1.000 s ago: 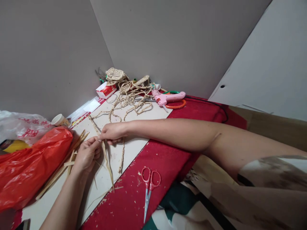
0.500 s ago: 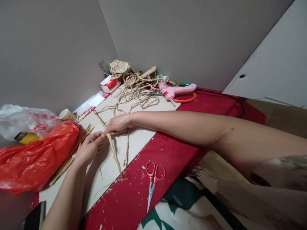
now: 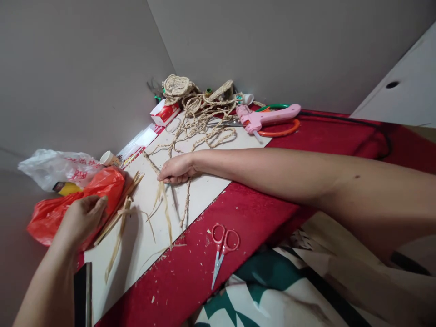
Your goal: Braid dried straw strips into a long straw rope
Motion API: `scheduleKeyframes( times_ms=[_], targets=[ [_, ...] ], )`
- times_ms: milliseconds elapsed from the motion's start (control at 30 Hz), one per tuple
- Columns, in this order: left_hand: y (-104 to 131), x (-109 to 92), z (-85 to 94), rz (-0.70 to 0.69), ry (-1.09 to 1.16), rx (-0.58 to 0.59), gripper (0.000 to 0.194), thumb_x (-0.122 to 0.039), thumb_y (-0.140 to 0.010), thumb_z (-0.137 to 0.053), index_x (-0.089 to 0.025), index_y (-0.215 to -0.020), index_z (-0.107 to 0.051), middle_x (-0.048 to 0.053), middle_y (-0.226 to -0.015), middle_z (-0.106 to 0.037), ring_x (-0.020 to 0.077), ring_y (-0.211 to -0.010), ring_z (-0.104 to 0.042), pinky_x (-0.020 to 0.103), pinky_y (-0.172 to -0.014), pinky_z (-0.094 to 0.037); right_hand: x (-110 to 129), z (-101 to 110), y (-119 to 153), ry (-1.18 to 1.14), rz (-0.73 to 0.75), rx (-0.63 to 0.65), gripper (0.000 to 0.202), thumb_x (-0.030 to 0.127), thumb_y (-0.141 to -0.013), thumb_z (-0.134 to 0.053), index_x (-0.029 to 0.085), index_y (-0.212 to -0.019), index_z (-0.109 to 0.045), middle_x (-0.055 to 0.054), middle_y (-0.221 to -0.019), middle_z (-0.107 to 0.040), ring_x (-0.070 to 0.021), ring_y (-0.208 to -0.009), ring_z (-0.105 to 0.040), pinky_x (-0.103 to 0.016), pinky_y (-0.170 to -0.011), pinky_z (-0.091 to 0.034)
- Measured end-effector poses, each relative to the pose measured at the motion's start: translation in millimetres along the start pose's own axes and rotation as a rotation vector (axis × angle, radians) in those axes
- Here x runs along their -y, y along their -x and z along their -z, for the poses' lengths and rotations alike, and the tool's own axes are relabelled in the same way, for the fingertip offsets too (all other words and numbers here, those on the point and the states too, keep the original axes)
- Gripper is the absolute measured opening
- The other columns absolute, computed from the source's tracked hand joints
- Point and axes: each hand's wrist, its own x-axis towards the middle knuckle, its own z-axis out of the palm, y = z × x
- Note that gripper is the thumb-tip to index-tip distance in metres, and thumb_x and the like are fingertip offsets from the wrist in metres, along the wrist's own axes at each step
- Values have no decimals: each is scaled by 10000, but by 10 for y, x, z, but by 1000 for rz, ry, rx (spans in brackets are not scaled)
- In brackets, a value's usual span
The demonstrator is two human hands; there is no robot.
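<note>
My right hand (image 3: 177, 169) pinches the lower end of a braided straw cord (image 3: 151, 162) over the white board (image 3: 211, 181). Loose pale straw strips (image 3: 166, 213) hang from below its fingers. Off to the left, above the red plastic bag (image 3: 111, 184), my left hand (image 3: 85, 215) has its fingers curled together; anything between them is too small to make out. A bundle of dry straw (image 3: 134, 184) lies between the hands, beside the bag. One wide strip (image 3: 117, 247) reaches from the bundle toward the board's near edge.
Red-handled scissors (image 3: 222, 250) lie on the red cloth (image 3: 184, 281) among scraps. Behind are a pile of braided cord (image 3: 200, 113), a pink glue gun (image 3: 260, 119), a red and white box (image 3: 165, 112) and a paper cup (image 3: 109, 159). A dark flat object (image 3: 81, 290) sits near left.
My left hand has left the cord and moved left toward the red bag. My right hand still pinches the cord. Straw strips now lie displaced beside the bundle, and the view has shifted.
</note>
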Motion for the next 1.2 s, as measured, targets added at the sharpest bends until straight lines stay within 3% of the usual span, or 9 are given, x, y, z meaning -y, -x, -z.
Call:
scheduleKeyframes(
  times_ms=[133, 233, 367, 467, 667, 767, 900, 1000, 1200],
  targets=[
    [-16, 305, -227, 158, -124, -12, 448, -481, -730, -571, -181, -407, -489, 17, -316, -436, 142, -335, -414, 244, -390, -273, -7, 16, -18, -35, -4, 35, 246, 280, -906, -413, 150, -697, -406, 73, -478, -317, -18, -341, -248, -147, -359, -143],
    [-33, 415, -525, 189, 23, -17, 425, -494, -667, -632, -172, -412, -522, 39, -338, -475, 157, -344, -446, 249, -381, -288, -15, 22, -27, -49, -5, 48, 254, 274, -912, -405, 149, -691, -400, 75, -476, -309, -16, -348, -242, -140, -362, -145],
    [-18, 442, -800, 177, 410, -196, 259, -390, -611, -687, -144, -576, -614, -3, -413, -512, 122, -378, -439, 227, -393, -303, -20, 27, -25, -53, 4, 64, 264, 278, -910, -400, 155, -678, -376, 76, -471, -295, -22, -349, -240, -140, -354, -126],
    [16, 443, -836, 169, 516, -256, 220, -344, -632, -663, -134, -689, -624, -11, -520, -560, 107, -436, -473, 221, -443, -370, -21, 33, -23, -57, 17, 75, 259, 272, -910, -392, 156, -679, -374, 80, -469, -284, -23, -343, -231, -141, -348, -111],
    [152, 277, -679, 107, 676, -408, 209, -314, -647, -701, -155, -737, -600, -6, -709, -617, 95, -622, -575, 215, -650, -470, -23, 42, -32, -68, 3, 95, 273, 281, -915, -388, 155, -673, -371, 84, -471, -277, -19, -339, -231, -138, -350, -111],
    [226, 26, -652, 57, 911, -314, 244, -258, -612, -754, -170, -738, -564, 10, -778, -660, 125, -726, -634, 227, -696, -489, -26, 46, -36, -63, -2, 88, 270, 278, -917, -389, 150, -679, -380, 83, -480, -285, -14, -337, -230, -139, -354, -114],
    [234, -253, -723, 51, 1073, -124, 235, -217, -618, -756, -164, -777, -591, 0, -721, -666, 105, -674, -632, 188, -636, -478, -33, 52, -33, -67, 9, 86, 269, 282, -914, -398, 155, -678, -382, 75, -475, -294, -21, -340, -237, -145, -348, -114],
    [187, -327, -743, 66, 1153, -48, 243, -224, -601, -768, -154, -782, -623, -28, -631, -622, 91, -597, -603, 216, -658, -499, -33, 52, -20, -74, 20, 84, 262, 282, -910, -407, 154, -683, -389, 69, -474, -311, -24, -349, -253, -144, -349, -120],
    [106, -443, -626, 49, 1192, 31, 246, -240, -574, -789, -165, -772, -663, -19, -710, -638, 90, -611, -587, 185, -539, -479, -31, 56, -9, -102, 18, 103, 251, 274, -911, -405, 151, -692, -401, 74, -467, -306, -24, -347, -248, -139, -351, -130]
  ],
)
